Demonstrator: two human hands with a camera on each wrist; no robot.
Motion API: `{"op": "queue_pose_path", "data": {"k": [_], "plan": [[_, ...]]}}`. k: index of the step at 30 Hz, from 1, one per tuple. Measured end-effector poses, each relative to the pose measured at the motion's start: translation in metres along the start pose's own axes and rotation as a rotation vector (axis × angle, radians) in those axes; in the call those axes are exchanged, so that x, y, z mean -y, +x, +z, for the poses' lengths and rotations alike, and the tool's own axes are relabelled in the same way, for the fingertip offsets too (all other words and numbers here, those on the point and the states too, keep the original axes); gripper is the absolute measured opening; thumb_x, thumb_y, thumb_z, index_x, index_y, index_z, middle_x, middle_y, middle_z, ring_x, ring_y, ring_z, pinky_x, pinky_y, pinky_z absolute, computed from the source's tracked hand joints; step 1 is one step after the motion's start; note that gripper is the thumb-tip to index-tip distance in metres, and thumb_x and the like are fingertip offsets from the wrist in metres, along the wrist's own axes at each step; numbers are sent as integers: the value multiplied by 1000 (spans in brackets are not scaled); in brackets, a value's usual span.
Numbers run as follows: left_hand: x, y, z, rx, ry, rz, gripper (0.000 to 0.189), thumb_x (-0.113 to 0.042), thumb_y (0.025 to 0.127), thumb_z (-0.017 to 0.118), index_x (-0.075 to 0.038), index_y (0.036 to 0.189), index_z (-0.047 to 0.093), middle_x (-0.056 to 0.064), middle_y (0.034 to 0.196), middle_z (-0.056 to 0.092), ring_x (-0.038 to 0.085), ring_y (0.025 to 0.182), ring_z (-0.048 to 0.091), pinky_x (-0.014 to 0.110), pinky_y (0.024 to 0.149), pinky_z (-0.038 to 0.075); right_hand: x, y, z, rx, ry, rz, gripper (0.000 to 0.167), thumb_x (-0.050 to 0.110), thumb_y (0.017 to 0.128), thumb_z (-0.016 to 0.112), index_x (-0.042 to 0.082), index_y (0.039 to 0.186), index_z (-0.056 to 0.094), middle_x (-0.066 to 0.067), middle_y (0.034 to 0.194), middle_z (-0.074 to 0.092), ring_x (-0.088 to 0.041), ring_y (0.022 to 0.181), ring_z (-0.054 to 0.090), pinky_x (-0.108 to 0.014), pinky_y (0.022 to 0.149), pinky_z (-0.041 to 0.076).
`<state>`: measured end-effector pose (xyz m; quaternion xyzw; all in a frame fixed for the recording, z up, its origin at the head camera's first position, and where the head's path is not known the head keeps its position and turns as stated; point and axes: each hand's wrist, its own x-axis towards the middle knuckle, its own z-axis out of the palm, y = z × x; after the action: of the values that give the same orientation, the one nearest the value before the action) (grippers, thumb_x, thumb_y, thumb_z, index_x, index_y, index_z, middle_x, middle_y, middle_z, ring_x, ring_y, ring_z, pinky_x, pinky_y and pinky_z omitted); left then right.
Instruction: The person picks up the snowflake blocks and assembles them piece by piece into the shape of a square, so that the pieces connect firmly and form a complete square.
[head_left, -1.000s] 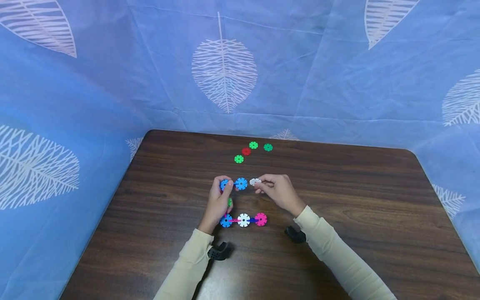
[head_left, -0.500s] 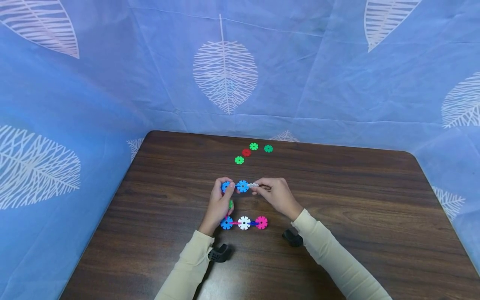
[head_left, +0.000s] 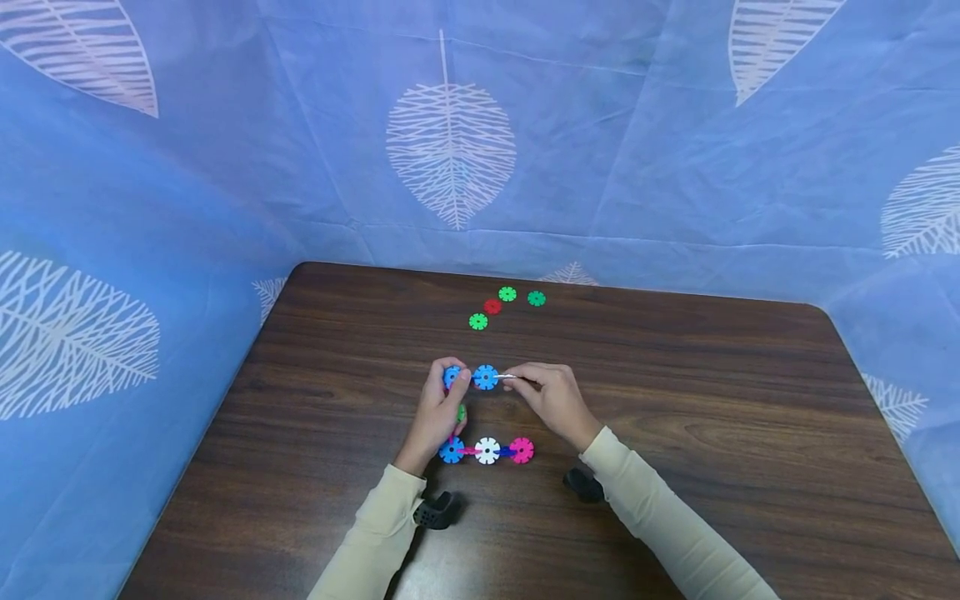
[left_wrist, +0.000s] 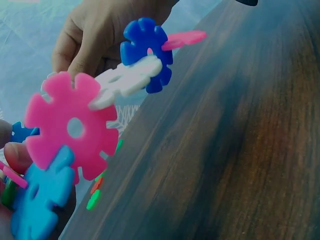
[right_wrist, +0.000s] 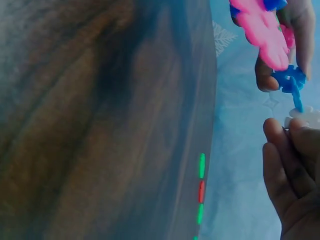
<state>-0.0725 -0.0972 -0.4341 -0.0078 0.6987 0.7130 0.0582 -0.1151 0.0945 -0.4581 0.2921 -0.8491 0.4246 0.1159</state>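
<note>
My left hand point(head_left: 437, 410) grips a chain of notched plastic snowflake discs on its left side. At the chain's top, one blue disc point(head_left: 452, 377) sits under the thumb and another blue disc point(head_left: 486, 377) sticks out to the right. A green disc point(head_left: 461, 414) is partly hidden by the palm. The lower row holds a blue disc point(head_left: 452, 451), a white disc point(head_left: 487, 451) and a pink disc point(head_left: 522, 451), with edge-on discs between them. My right hand point(head_left: 553, 398) pinches a white snowflake disc point(right_wrist: 306, 118), edge-on, against the right rim of the upper blue disc.
Toward the far edge of the dark wooden table point(head_left: 675, 375) lie two light green discs point(head_left: 507, 294), a red disc point(head_left: 492, 307) and a darker green disc point(head_left: 536, 298). Behind the table hangs a blue cloth point(head_left: 600, 150) with white leaf prints.
My right hand has moved left, bringing the white disc from a gap away to the blue disc's rim. That disc has turned from nearly flat to edge-on. The left hand keeps its hold.
</note>
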Motion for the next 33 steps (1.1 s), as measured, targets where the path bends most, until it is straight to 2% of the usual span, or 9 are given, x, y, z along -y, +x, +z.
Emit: {"op": "queue_pose_path", "data": {"k": [3, 8, 11, 14, 17, 21, 25, 30, 33], "plan": [[0, -1, 0, 12, -3, -17, 28, -17, 102, 41, 3, 120, 35, -1, 57, 38, 8, 35, 36, 18, 37, 33, 0, -3, 4, -15, 4, -16, 10, 8, 85, 69, 8, 94, 74, -3, 88, 74, -12, 80, 71, -24, 71, 58], [1, -1, 4, 39, -33, 5, 29, -16, 102, 41, 5, 121, 33, -3, 56, 33, 6, 34, 33, 17, 36, 30, 1, -6, 4, -48, 3, -33, 10, 7, 84, 69, 7, 94, 73, -4, 87, 74, -11, 79, 71, -23, 67, 58], [2, 0, 6, 28, -44, 10, 26, -15, 102, 40, 3, 120, 34, -3, 55, 32, 6, 34, 33, 18, 36, 30, 0, -4, 4, -56, 3, -43, 11, 6, 84, 69, 6, 93, 74, -4, 87, 74, -12, 79, 71, -25, 70, 58], [3, 1, 6, 10, -44, 7, 24, -14, 102, 39, 2, 120, 34, -1, 56, 34, 7, 34, 34, 18, 36, 31, -1, -1, 1, -39, -18, -61, 13, 6, 83, 70, 6, 96, 73, -5, 91, 74, -14, 83, 71, -27, 73, 58], [5, 2, 5, -3, -44, 12, 26, -14, 103, 37, 3, 121, 33, 1, 58, 35, 8, 35, 35, 18, 37, 32, -3, 1, -5, 11, -51, -55, 20, 12, 84, 70, 7, 103, 72, -5, 98, 74, -15, 89, 71, -28, 74, 58], [7, 2, 3, -15, -62, 23, 29, -14, 103, 37, 6, 123, 32, 5, 62, 37, 8, 34, 35, 18, 36, 31, -11, 4, -15, 90, -52, 9, 27, 20, 88, 67, 7, 112, 70, -5, 107, 72, -15, 94, 70, -31, 78, 58], [10, 2, 0, -31, -74, 30, 27, -13, 102, 40, 5, 122, 33, 4, 61, 38, 8, 34, 35, 18, 36, 31, -21, 13, -17, 147, -43, 98, 26, 22, 92, 62, 6, 111, 70, -4, 102, 73, -13, 89, 70, -32, 77, 58], [12, 0, -3, -40, -68, 20, 26, -14, 102, 40, 2, 122, 35, 0, 57, 36, 8, 34, 36, 18, 36, 32, -31, 31, -5, 193, -44, 191, 25, 22, 92, 62, 5, 108, 70, -4, 94, 73, -11, 80, 69, -28, 69, 57], [13, -2, -5, -51, -56, 1, 27, -14, 102, 41, 3, 123, 34, -1, 57, 36, 8, 34, 36, 17, 36, 33, -34, 42, 7, 188, -51, 232, 24, 20, 91, 64, 2, 106, 69, -6, 93, 72, -14, 79, 68, -29, 71, 57]]}}
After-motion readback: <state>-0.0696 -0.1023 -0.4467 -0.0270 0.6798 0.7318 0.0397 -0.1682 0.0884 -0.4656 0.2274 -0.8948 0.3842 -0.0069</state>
